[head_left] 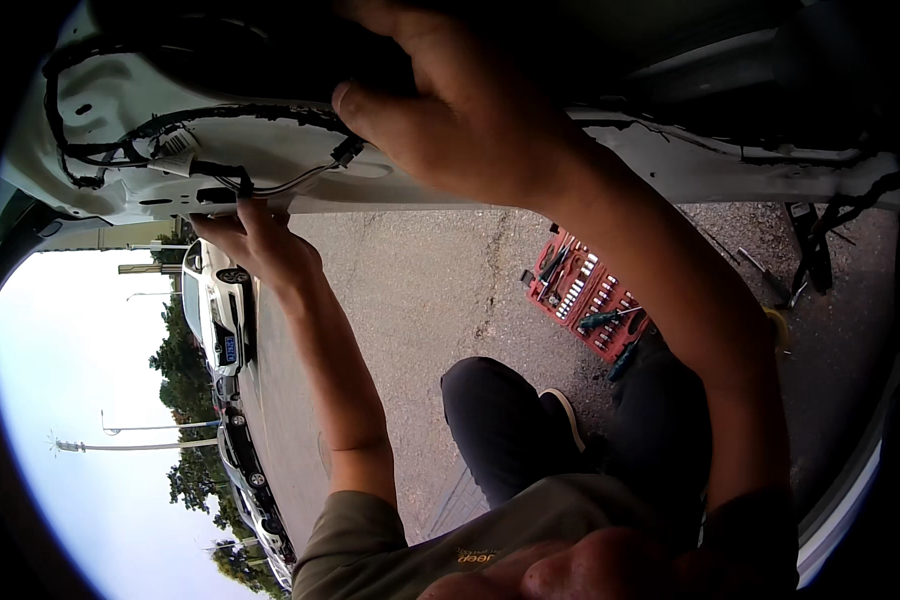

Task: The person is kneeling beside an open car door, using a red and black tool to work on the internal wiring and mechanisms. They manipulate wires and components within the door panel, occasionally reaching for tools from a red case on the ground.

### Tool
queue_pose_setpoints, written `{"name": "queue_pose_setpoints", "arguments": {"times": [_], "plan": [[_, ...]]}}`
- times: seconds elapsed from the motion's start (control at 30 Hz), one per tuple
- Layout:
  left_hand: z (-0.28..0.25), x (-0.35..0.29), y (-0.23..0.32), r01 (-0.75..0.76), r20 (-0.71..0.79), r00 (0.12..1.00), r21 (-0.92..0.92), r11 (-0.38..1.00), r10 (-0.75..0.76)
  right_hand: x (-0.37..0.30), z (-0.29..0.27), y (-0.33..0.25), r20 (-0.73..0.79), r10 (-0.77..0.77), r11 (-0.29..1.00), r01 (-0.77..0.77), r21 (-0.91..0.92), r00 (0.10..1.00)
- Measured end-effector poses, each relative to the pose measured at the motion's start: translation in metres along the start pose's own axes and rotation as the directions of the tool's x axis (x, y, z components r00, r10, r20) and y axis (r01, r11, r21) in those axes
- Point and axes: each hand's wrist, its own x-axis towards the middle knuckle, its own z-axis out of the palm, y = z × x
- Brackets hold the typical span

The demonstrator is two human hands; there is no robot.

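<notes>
A light-coloured vehicle body panel (pixel 390 186) with openings and black-taped wiring (pixel 240 112) spans the top of the view. My left hand (pixel 267 245) is at the panel's lower edge, its fingers closed beside a short black cable piece (pixel 215 170); what lies between them is hidden. Thin wires run right from there to a black connector (pixel 347 152) hanging against the panel. Just right of that connector, my right hand (pixel 440 115) reaches up to a dark opening. Its thumb is spread away from the fingers, with nothing visible between; the fingertips fade into shadow.
An open red tool case (pixel 590 295) with sockets and screwdrivers lies on the pavement (pixel 400 290) by my bent legs (pixel 500 420). Right of it, a dark strap-like part (pixel 810 250) hangs from the panel and a tool (pixel 762 272) lies nearby. Parked cars (pixel 215 305) line the left.
</notes>
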Motion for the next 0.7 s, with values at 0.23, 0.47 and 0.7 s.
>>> {"name": "queue_pose_setpoints", "arguments": {"times": [0.23, 0.47, 0.7], "plan": [[0.011, -0.001, 0.003, -0.007, -0.068, 0.998, -0.254, 0.967, -0.011, -0.010, 0.011, -0.014, -0.006, 0.125, 0.984, -0.124, -0.127, 0.992], [0.014, 0.004, 0.000, -0.078, -0.053, 0.996, -0.224, 0.971, 0.068, -0.042, -0.013, -0.051, -0.030, 0.441, 0.890, -0.441, -0.118, 0.897], [-0.001, 0.008, 0.008, -0.118, -0.031, 0.993, -0.187, 0.975, 0.115, -0.072, -0.102, -0.160, -0.061, 0.374, 0.783, -0.351, -0.514, 0.925]]}}
